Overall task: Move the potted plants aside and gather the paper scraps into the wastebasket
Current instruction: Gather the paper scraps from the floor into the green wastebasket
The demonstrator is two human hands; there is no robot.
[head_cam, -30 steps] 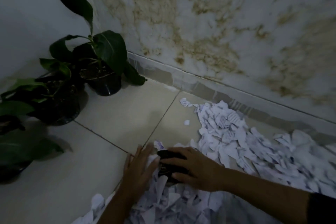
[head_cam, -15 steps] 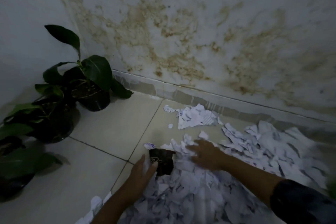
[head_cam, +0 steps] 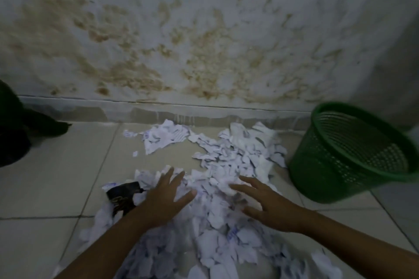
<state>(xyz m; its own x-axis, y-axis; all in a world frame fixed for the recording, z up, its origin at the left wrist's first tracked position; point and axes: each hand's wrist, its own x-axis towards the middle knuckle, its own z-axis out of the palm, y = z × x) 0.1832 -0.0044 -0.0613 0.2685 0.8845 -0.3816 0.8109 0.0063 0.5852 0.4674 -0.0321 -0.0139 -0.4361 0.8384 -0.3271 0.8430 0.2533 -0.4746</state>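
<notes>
White paper scraps (head_cam: 229, 154) lie spread over the tiled floor, from the wall's base down to the bottom edge of the view. My left hand (head_cam: 166, 199) rests flat on the pile with fingers spread. My right hand (head_cam: 267, 204) hovers palm down over the scraps just to the right, fingers apart and empty. A green mesh wastebasket (head_cam: 326, 165) stands tilted at the right, its mouth facing the pile. Only the dark edge of a potted plant (head_cam: 13, 133) shows at the far left.
A small black wrapper or packet (head_cam: 123, 196) lies among the scraps beside my left hand. A stained white wall (head_cam: 204, 41) with a tiled skirting closes off the back. Bare floor tiles (head_cam: 56, 183) lie between the plant and the pile.
The view has swung right: the plants have slid almost out of frame and the wastebasket has come in. My right hand has pulled back toward me, and my left hand has shifted onto the pile.
</notes>
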